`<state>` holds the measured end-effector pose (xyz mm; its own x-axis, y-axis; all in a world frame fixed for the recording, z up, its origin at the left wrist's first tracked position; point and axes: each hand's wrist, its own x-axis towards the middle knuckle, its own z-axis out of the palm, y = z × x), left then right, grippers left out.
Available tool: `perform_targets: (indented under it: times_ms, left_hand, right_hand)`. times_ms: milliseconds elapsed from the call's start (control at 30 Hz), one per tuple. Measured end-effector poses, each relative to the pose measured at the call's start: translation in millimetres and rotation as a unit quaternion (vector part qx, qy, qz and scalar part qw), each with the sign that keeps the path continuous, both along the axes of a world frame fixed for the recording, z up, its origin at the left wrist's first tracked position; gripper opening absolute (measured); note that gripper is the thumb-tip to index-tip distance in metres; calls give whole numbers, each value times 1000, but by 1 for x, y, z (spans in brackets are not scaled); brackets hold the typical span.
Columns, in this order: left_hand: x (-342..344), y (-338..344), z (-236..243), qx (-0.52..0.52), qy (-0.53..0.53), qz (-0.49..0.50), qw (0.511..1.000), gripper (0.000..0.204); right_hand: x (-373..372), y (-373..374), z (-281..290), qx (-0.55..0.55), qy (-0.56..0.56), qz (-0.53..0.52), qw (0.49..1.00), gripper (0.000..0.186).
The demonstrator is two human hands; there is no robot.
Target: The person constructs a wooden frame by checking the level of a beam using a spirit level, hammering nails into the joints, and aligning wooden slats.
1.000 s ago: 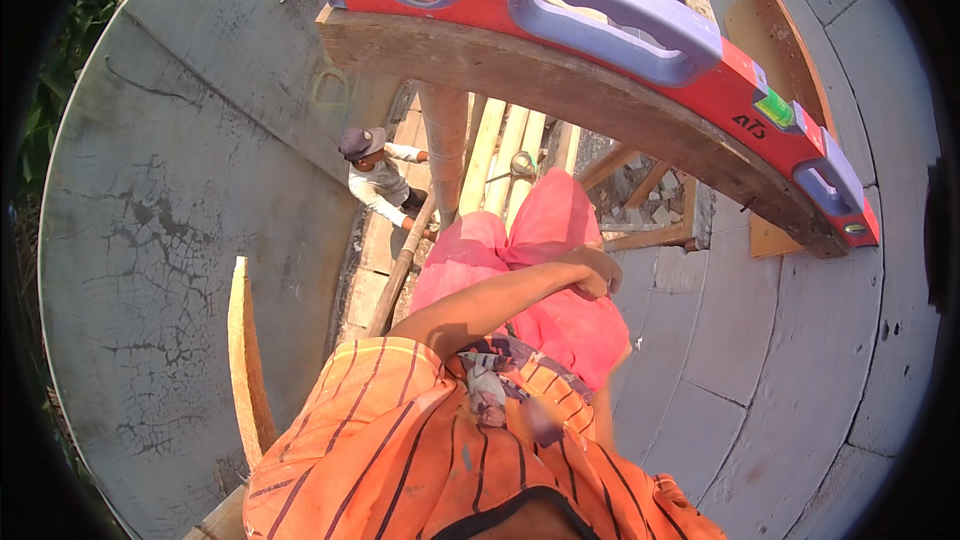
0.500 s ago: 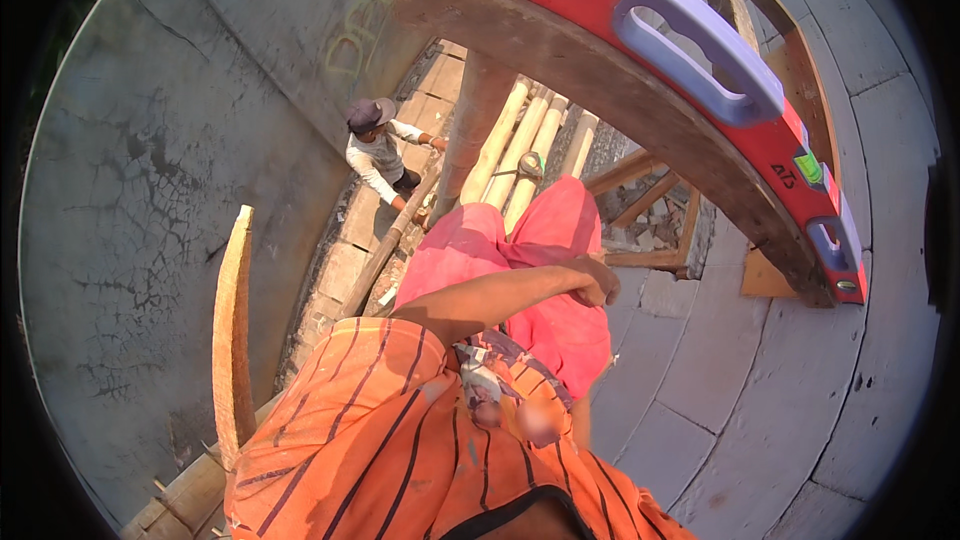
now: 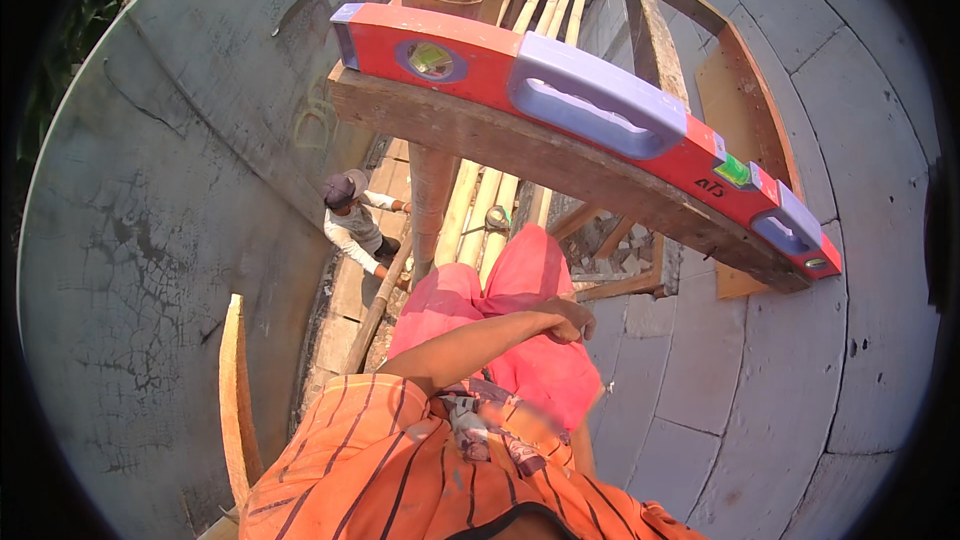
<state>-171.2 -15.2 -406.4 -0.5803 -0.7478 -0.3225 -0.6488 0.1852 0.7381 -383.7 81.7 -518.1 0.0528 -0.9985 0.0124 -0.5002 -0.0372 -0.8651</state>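
Note:
My left hand [image 3: 570, 321] rests by my knee on pink trousers [image 3: 545, 365], its fingers loosely curled, with nothing visible in them. The left forearm crosses my lap from an orange striped sleeve. Only a sliver of my right arm shows beside the trousers; the right hand is hidden. Ahead of my knees a long red spirit level [image 3: 485, 70] with purple grips lies along a wooden beam [image 3: 480, 135]. Neither hand touches the level.
A round wooden post [image 3: 425, 200] stands behind the beam, with bamboo poles [image 3: 470, 210] beyond. Lower down, a person in a cap [image 3: 350, 225] is by a grey wall [image 3: 170, 240]. Grey blockwork [image 3: 790, 360] lies at right; an upright wooden strip [image 3: 237, 400] at left.
My view has tilted up, so the level, beam and lap sit lower and further left, and the post's top shows. My left hand stays by the knee.

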Motion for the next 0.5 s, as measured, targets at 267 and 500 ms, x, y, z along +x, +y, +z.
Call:
perform_targets:
  times_ms: [267, 500]
  left_hand:
    - [-4, -6, -12, 0, 9, -23, 1000, 37]
    - [-3, -2, -3, -43, -26, -53, 997, 44]
  right_hand:
    - [4, 3, -2, -1, -8, -5, 1000, 16]
    - [2, 5, -1, 5, -12, -12, 1000, 16]
